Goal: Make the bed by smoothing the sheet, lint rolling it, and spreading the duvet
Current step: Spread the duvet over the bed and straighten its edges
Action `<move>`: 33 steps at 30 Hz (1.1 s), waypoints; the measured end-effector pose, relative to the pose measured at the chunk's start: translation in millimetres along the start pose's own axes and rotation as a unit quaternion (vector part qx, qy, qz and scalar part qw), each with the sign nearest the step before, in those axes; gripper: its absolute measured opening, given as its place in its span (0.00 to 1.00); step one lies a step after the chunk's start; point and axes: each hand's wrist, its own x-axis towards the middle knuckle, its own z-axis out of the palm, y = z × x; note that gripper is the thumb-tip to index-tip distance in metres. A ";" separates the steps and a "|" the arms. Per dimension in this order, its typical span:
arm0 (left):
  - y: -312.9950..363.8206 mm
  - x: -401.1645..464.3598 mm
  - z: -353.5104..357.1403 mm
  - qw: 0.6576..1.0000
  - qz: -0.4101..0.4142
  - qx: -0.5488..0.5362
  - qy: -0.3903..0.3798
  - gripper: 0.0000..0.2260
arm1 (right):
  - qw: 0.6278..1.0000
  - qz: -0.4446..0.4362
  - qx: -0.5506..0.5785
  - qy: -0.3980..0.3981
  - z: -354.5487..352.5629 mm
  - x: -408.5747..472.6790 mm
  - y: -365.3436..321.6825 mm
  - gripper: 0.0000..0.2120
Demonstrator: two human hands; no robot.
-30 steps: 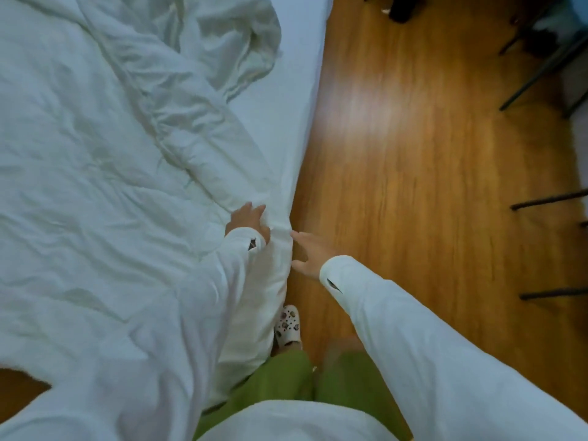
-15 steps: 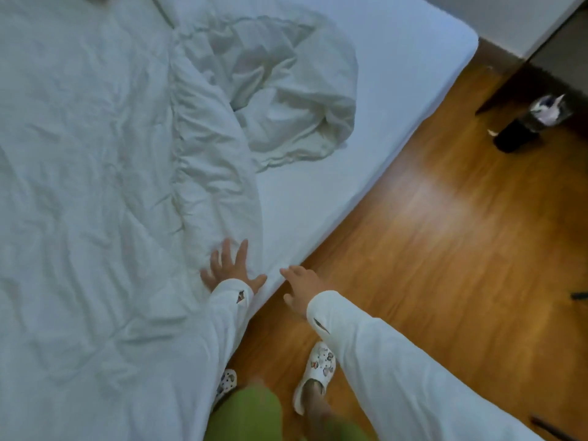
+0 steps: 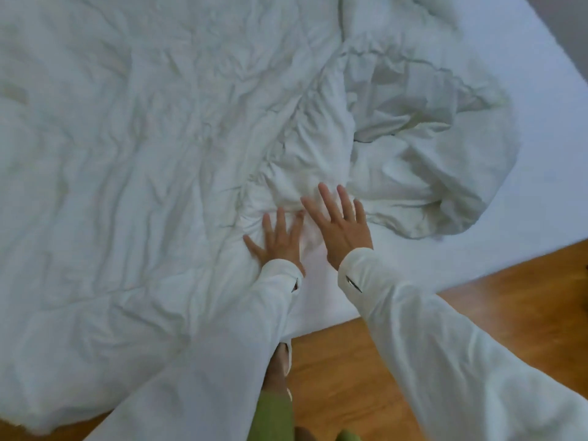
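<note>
Both hands flat on the duvet near the bed's corner.

My left hand (image 3: pixel 280 238) lies with fingers straight and spread, its grip released, palm down on a bunched ridge of the duvet (image 3: pixel 143 138). My right hand (image 3: pixel 342 224) is just beside it, fingers likewise straight, grip released, over the same ridge; whether its palm presses the cloth I cannot tell. Two hands, one duvet, one sheet. The duvet covers the left and middle of the bed and rises in one crumpled heap beyond my right hand. The bare sheet (image 3: pixel 541 186) shows to the right of that heap and along the near edge, out to the mattress corner. Wooden floor (image 3: pixel 509 297) lies open to the right of the bed edge, and my feet stand on it by the near edge.
</note>
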 end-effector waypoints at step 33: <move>139.6 12.6 -59.5 0.983 0.036 -0.166 -0.071 0.21 | 0.964 -0.245 0.087 0.055 42.2 -51.9 175.2 0.33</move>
